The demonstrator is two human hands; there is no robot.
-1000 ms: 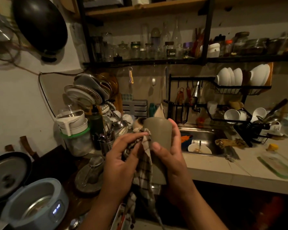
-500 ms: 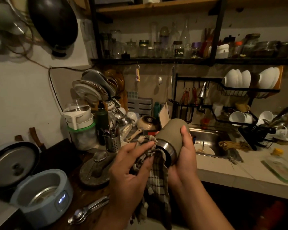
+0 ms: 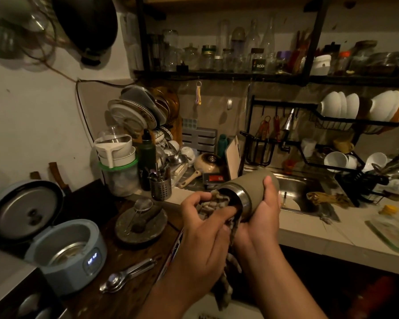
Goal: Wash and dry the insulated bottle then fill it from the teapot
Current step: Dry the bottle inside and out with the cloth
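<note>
- The insulated bottle [image 3: 255, 188], grey-green with a steel rim, is held in the air in front of the sink [image 3: 297, 187]. It lies almost on its side, with the open mouth turned to the left.
- The right hand [image 3: 260, 217] carries the bottle from below, with the fingers curled round its body.
- The left hand [image 3: 203, 226] pinches a checked cloth [image 3: 213, 202] and presses a bunch of it into the mouth of the bottle. The rest of the cloth hangs down between the two wrists.
- Both hands are close together, near the front edge of the tabletop [image 3: 309, 236].
- At the far left stands an open rice cooker [image 3: 65, 252], and a steel cutlery holder [image 3: 161, 188] stands behind the hands.
</note>
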